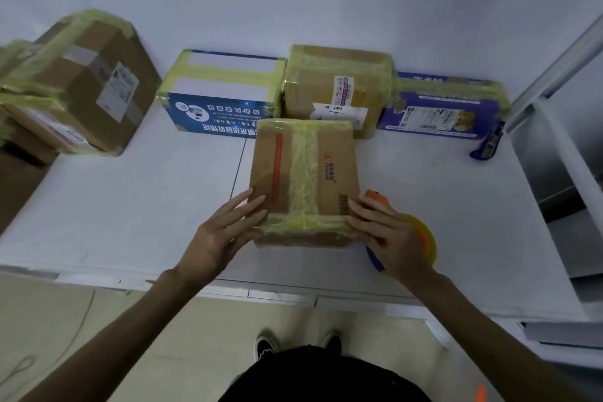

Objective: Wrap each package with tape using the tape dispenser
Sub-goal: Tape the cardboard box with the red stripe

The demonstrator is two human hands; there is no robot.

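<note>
A cardboard package (306,170), banded with yellowish tape, lies near the middle of the tabletop's (130,206) front edge. The left hand (225,232) presses its near left corner, grip apart with the fingers straight. The right hand (388,238) rests on the near right corner, fingers likewise straight, partly covering the tape dispenser (424,238) just beside the package. Along the far edge sit a blue box (222,101), a brown box (336,88) and a purple box (443,104), all taped.
</note>
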